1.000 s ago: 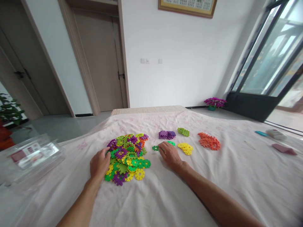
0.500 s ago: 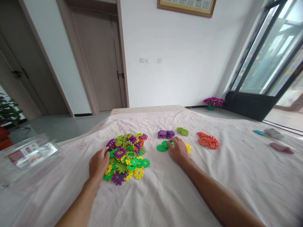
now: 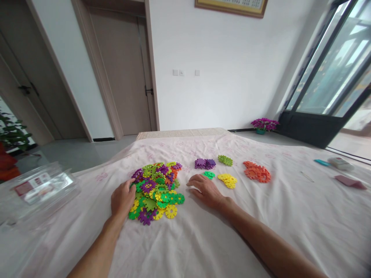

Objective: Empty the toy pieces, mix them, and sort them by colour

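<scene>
A mixed heap of flat plastic building pieces point(image 3: 156, 193), notched discs and square ones in purple, green, yellow and orange, lies on the cloth. My left hand point(image 3: 123, 199) rests against the heap's left edge, fingers loosely apart and nothing visibly held. Right of the heap, my right hand point(image 3: 206, 190) hovers low over the cloth, open and holding nothing, its fingers spread leftward. It partly hides a small group of green discs point(image 3: 209, 175). Nearby lie yellow discs point(image 3: 227, 180), purple squares point(image 3: 205, 163), lime green squares point(image 3: 225, 160) and orange pieces point(image 3: 257, 172), each colour grouped.
A clear plastic box point(image 3: 39, 191) with a label stands at the left. Toward the right edge lie a blue item point(image 3: 321, 162), a whitish packet point(image 3: 340, 163) and a folded pink cloth point(image 3: 350, 182). The pale bedsheet point(image 3: 185, 247) is wrinkled.
My right hand has moved left from the green discs toward the heap, its fingers opening out and uncovering the yellow discs. My left hand stays by the heap. The view has shifted slightly.
</scene>
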Motion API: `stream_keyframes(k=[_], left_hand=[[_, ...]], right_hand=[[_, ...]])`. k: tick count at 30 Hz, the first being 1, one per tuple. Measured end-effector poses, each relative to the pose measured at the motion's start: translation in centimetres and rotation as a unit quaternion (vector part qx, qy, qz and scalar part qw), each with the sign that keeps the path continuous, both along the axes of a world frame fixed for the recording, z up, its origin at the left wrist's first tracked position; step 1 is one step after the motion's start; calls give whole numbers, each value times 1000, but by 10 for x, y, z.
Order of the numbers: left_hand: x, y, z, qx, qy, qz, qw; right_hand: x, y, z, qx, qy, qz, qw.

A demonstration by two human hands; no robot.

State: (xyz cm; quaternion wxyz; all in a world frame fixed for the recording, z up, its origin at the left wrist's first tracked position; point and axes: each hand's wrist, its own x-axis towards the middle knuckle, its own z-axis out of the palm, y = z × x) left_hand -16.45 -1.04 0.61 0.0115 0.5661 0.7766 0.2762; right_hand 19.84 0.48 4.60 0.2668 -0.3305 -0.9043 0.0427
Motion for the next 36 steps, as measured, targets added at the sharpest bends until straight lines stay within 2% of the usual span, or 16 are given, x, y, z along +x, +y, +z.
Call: stream_keyframes(k=[3, 8, 13, 20, 23, 29, 36], left_hand=[[1, -1, 2, -3, 2, -5, 1000], [3, -2, 4, -7, 1, -5, 1000], [5, -3, 6, -2, 7, 0, 1000], [3, -2, 3, 6, 17, -2, 1000], [1, 0, 0, 3, 20, -2, 1000], [0, 1, -2, -1, 22, -1, 1000], [-1, 1, -1, -5, 16, -9, 1000]], right_hand=[[-14, -10, 0, -24, -37, 28, 999], [-25, -17, -1, -45, -59, 33, 997], [-26, -13, -7, -61, -16, 35, 997], [-23, -4, -19, -112, 54, -13, 992], [-15, 2, -20, -109, 87, -47, 989], [17, 20, -15, -27, 125, -165, 978], [45, 31, -14, 24, 87, -275, 957]])
